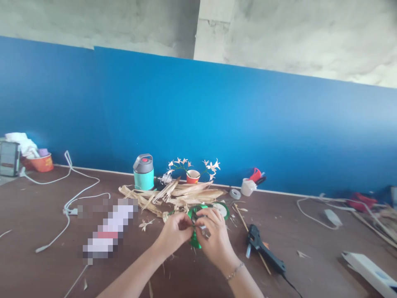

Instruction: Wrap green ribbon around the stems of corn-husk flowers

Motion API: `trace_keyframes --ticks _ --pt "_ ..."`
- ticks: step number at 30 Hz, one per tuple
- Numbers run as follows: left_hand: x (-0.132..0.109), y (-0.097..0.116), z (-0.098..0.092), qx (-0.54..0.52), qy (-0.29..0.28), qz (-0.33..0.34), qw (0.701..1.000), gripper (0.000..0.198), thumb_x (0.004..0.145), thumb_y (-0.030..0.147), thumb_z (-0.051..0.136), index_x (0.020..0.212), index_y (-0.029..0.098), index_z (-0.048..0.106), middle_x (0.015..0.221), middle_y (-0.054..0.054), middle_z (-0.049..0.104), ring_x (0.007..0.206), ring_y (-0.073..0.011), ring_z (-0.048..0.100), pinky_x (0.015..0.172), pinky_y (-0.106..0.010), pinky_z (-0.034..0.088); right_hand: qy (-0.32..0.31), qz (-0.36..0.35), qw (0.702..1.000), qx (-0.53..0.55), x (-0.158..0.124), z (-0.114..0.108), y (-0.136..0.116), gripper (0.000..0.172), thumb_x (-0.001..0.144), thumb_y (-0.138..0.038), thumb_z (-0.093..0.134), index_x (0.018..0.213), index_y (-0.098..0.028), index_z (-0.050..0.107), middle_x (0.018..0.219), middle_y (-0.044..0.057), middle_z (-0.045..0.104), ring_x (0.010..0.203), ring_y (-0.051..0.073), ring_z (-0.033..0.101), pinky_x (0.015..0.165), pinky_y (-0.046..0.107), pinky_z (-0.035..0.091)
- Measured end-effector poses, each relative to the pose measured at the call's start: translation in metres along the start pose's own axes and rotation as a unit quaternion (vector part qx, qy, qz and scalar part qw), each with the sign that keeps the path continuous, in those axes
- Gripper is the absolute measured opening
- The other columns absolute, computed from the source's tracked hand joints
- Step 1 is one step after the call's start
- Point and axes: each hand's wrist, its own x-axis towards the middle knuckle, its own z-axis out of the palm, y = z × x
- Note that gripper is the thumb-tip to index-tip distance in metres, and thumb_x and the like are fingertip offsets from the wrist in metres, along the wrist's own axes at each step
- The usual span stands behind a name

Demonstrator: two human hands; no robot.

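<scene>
My left hand (174,232) and my right hand (215,236) meet over the brown table (37,215), fingers pinched together around a roll of green tape (195,213). A strip of the green tape hangs down between the two hands. The right wrist wears a thin bracelet. A second green roll (223,208) lies just behind the right hand. Dried corn husks (173,195) are heaped behind the hands. A small husk flower (145,224) lies to the left of my left hand.
A black glue gun (263,248) and a thin stick lie right of my hands. At the blue wall stand a teal flask (144,172), a red cup of husk flowers (192,174), a white cup with tools (249,185) and a tape roll. White cables trail left and right.
</scene>
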Motion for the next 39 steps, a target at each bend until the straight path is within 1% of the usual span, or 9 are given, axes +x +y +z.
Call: trace_keyframes --ticks 5,10,13,18,20,23,31,35,39 --pt "0.000 0.002 0.002 -0.033 0.003 -0.003 0.999 0.009 0.063 0.019 0.061 0.065 0.015 0.053 0.054 0.005 0.051 0.047 -0.0090 0.050 0.047 -0.021 0.042 0.032 0.052 0.997 0.057 0.000 0.003 0.001 0.012 0.069 -0.008 0.055 0.069 -0.020 0.058 0.085 0.005 0.060 0.085 0.022 0.053 0.076 0.037 0.040" --pt "-0.001 0.002 -0.002 0.046 0.015 0.051 0.998 0.007 0.067 0.019 0.058 0.071 0.015 0.061 0.059 0.001 0.058 0.054 -0.0116 0.053 0.051 -0.021 0.042 0.029 0.107 0.986 0.126 0.001 0.005 -0.001 0.013 0.066 -0.008 0.056 0.066 -0.021 0.060 0.083 0.005 0.060 0.083 0.021 0.053 0.076 0.036 0.040" --pt "-0.002 0.005 -0.006 0.110 0.024 0.094 0.989 0.007 0.068 0.018 0.056 0.069 0.016 0.063 0.063 0.000 0.062 0.061 -0.0137 0.056 0.058 -0.023 0.044 0.006 0.155 0.970 0.188 0.002 0.005 0.000 0.013 0.065 -0.008 0.057 0.064 -0.020 0.062 0.082 0.005 0.061 0.082 0.021 0.054 0.077 0.034 0.041" --pt "-0.002 0.010 -0.011 0.139 0.011 0.125 0.982 0.008 0.067 0.013 0.057 0.066 0.017 0.065 0.063 0.000 0.063 0.062 -0.0137 0.057 0.060 -0.023 0.043 -0.049 0.240 0.924 0.293 0.005 0.000 0.001 0.010 0.063 -0.010 0.060 0.059 -0.018 0.064 0.079 0.004 0.062 0.078 0.019 0.056 0.071 0.029 0.042" --pt "-0.002 0.011 -0.012 0.145 -0.002 0.133 0.980 0.009 0.067 0.012 0.058 0.066 0.017 0.065 0.063 0.000 0.062 0.061 -0.0133 0.056 0.059 -0.022 0.043 -0.071 0.271 0.901 0.331 0.005 -0.003 0.001 0.007 0.063 -0.012 0.061 0.058 -0.017 0.064 0.078 0.003 0.061 0.070 0.016 0.055 0.061 0.025 0.042" --pt "-0.003 0.013 -0.014 0.152 -0.022 0.140 0.978 0.010 0.067 0.012 0.059 0.067 0.017 0.067 0.062 0.000 0.062 0.061 -0.0130 0.056 0.059 -0.022 0.043 -0.105 0.317 0.859 0.388 0.006 -0.006 0.001 0.004 0.062 -0.016 0.062 0.058 -0.016 0.064 0.071 0.000 0.059 0.053 0.009 0.047 0.046 0.020 0.034" --pt "-0.008 0.015 -0.014 0.176 -0.056 0.164 0.969 0.010 0.070 0.015 0.059 0.070 0.018 0.069 0.064 -0.002 0.065 0.062 -0.0140 0.057 0.060 -0.023 0.044 -0.168 0.386 0.768 0.484 0.004 -0.011 0.006 0.002 0.057 -0.016 0.066 0.057 -0.014 0.065 0.047 -0.003 0.055 0.043 0.006 0.041 0.045 0.019 0.027" --pt "-0.010 0.016 -0.013 0.207 -0.069 0.179 0.959 0.014 0.070 0.012 0.056 0.071 0.018 0.069 0.065 -0.002 0.066 0.064 -0.0143 0.058 0.063 -0.023 0.042 -0.168 0.426 0.742 0.489 0.001 -0.009 0.010 0.002 0.054 -0.013 0.066 0.055 -0.014 0.067 0.047 -0.002 0.059 0.046 0.008 0.045 0.047 0.020 0.028" --pt "-0.011 0.017 -0.013 0.207 -0.081 0.164 0.961 0.015 0.069 0.011 0.054 0.071 0.018 0.068 0.067 -0.002 0.067 0.064 -0.0144 0.059 0.063 -0.023 0.042 -0.169 0.442 0.737 0.482 0.002 -0.010 0.009 0.004 0.053 -0.011 0.064 0.053 -0.015 0.066 0.046 -0.002 0.057 0.047 0.008 0.045 0.048 0.020 0.029"
